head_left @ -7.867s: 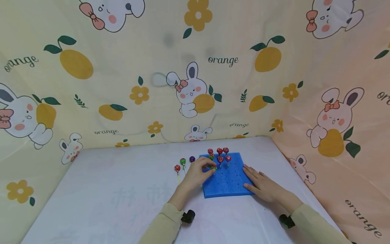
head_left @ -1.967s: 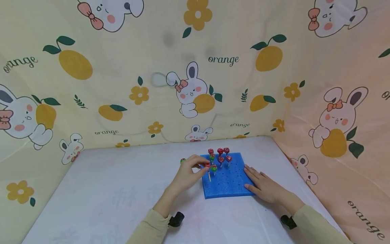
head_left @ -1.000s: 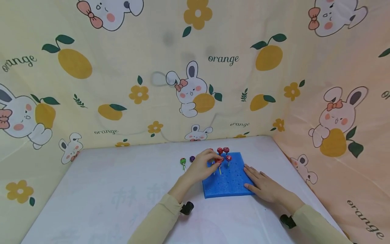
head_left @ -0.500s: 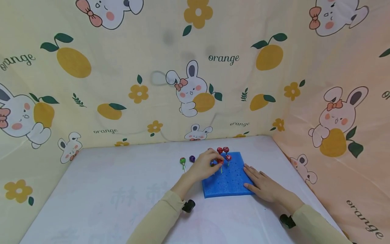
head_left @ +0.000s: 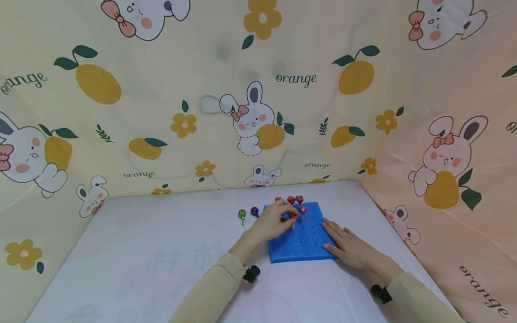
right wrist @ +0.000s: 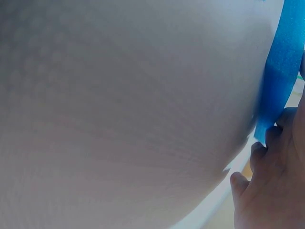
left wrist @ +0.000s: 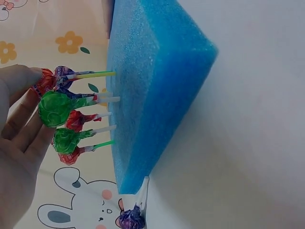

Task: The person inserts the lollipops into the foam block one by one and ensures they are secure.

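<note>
My left hand [head_left: 268, 223] pinches the head of a red lollipop [left wrist: 45, 83] over the blue foam board [head_left: 299, 249]. In the left wrist view its yellow stick points straight into the board's face, with the tip right at the surface. Close beside the fingers stand a green lollipop [left wrist: 55, 109], another green one [left wrist: 65, 140] and several red ones, sticks in the foam. Behind the hand in the head view, red lollipops [head_left: 291, 200] stand along the board's far part. My right hand [head_left: 349, 244] rests with extended fingers on the board's right edge.
Left of the board, a green lollipop [head_left: 242, 214] and a purple lollipop [head_left: 254, 211] lie on the white table [head_left: 161, 269]. Small holes mark the board's near and right parts. A patterned cloth [head_left: 181, 89] hangs behind and at the sides.
My left hand let go of a green lollipop standing in the board, took the red one from the table and carried it right, over the board. The right hand stays in place.
</note>
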A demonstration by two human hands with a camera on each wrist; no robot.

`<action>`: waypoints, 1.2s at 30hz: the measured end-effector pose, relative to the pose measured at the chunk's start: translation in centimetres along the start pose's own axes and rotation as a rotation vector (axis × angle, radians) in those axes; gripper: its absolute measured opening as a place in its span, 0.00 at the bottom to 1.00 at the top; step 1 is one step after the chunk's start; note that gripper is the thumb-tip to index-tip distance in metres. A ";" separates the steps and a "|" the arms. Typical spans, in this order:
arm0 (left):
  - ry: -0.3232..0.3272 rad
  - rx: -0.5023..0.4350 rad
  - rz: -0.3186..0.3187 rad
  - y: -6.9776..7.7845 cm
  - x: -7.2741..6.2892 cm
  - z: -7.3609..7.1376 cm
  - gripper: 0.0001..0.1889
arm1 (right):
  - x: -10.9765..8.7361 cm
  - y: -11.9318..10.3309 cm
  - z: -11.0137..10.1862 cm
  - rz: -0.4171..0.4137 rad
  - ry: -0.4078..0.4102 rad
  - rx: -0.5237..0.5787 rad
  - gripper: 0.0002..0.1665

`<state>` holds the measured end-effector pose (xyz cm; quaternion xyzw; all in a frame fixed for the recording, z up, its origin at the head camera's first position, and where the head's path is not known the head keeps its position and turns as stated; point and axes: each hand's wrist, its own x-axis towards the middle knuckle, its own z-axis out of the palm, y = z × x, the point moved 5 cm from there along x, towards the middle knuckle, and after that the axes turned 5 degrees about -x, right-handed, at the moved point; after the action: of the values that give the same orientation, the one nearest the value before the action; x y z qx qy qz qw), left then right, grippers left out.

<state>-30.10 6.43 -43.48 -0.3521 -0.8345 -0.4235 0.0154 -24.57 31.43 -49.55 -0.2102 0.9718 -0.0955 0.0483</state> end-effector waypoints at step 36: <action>0.042 0.030 -0.018 0.1 0.0 0.6 0.10 | 0.0 -0.1 0.0 -0.005 0.011 -0.007 0.47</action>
<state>-29.90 6.91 -43.85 -0.3353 -0.8434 -0.4184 0.0343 -24.50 31.31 -49.52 -0.2122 0.9719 -0.0932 0.0417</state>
